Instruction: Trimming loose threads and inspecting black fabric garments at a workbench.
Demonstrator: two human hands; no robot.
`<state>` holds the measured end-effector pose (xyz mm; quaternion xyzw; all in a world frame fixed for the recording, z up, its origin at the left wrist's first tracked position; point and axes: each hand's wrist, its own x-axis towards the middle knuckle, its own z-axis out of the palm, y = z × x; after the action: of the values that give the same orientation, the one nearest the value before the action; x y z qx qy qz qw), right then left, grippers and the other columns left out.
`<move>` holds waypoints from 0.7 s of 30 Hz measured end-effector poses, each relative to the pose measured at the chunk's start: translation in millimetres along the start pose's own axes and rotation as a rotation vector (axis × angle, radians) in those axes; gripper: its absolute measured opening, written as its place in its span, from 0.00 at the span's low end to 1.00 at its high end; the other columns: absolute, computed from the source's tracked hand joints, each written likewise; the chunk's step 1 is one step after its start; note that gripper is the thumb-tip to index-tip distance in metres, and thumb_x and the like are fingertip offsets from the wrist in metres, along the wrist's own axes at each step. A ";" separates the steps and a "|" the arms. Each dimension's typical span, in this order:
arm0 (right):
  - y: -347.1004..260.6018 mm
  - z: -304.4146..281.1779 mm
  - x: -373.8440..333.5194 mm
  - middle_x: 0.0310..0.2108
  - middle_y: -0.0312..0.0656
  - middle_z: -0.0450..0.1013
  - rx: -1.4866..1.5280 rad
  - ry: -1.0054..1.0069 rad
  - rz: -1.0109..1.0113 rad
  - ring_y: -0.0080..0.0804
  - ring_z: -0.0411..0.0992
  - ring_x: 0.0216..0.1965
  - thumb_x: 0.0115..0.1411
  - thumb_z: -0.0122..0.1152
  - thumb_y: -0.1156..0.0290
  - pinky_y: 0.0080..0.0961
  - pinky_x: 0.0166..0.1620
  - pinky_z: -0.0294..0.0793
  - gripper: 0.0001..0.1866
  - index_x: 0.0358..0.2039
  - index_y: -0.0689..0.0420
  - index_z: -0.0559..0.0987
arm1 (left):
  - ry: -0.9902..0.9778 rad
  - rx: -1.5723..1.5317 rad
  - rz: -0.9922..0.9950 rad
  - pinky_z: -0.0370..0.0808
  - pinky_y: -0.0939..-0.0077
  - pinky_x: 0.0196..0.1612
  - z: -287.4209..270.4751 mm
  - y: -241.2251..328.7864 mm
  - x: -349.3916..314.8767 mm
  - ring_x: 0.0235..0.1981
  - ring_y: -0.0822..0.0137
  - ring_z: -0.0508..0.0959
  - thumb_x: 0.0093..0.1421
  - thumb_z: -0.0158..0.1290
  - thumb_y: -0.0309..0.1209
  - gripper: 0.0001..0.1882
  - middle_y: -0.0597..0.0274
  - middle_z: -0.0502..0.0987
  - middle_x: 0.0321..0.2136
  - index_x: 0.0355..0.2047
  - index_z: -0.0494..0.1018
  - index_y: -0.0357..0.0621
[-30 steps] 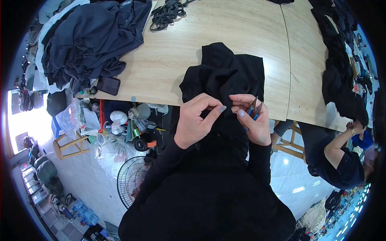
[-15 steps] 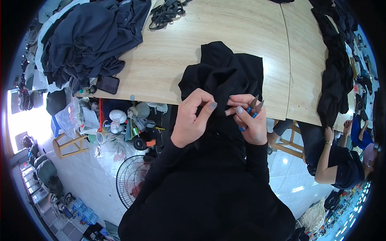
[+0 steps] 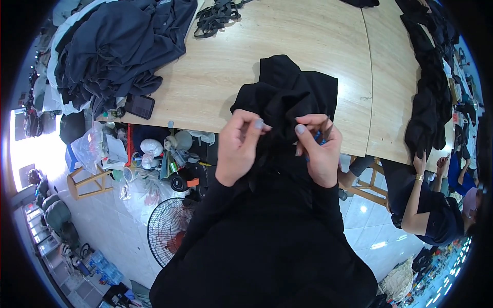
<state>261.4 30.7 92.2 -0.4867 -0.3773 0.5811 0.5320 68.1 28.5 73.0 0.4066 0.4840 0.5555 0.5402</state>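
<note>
A crumpled black garment (image 3: pixel 287 92) drapes over the table's near edge and down toward my lap. My left hand (image 3: pixel 239 146) is at its left side, thumb and index finger pinched together; what is between them is too small to make out. Across a short gap, my right hand (image 3: pixel 321 149) has thumb and index finger close together against the dark cloth. Tucked in that same hand is a pair of thread snips (image 3: pixel 319 136) with blue on the handles, mostly hidden by the fingers.
Dark blue garments (image 3: pixel 115 49) are heaped at the left, beside a phone (image 3: pixel 139 106). Black straps (image 3: pixel 218 18) lie farther back on the wooden table (image 3: pixel 205 77). A fan (image 3: pixel 169 231) stands left of me. On the right, a co-worker (image 3: pixel 436 213) handles black cloth (image 3: pixel 428 102).
My hands have drawn slightly apart, with the left moving left. The right hand has turned, so the snips' blades, plain before, are now mostly behind the fingers.
</note>
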 end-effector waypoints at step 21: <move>-11.2 -10.0 -19.8 0.35 0.42 0.85 -0.242 -0.064 -0.021 0.18 0.73 0.23 0.79 0.52 0.74 0.18 0.28 0.69 0.13 0.51 0.62 0.85 | -0.057 -0.476 -0.097 0.79 0.66 0.62 14.3 -3.5 -1.8 0.54 0.64 0.84 0.71 0.57 0.16 0.16 0.53 0.84 0.52 0.58 0.76 0.34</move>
<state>273.1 12.0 103.8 -0.5248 -0.4664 0.5410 0.4631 82.9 28.0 72.6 0.2597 0.3431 0.6155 0.6604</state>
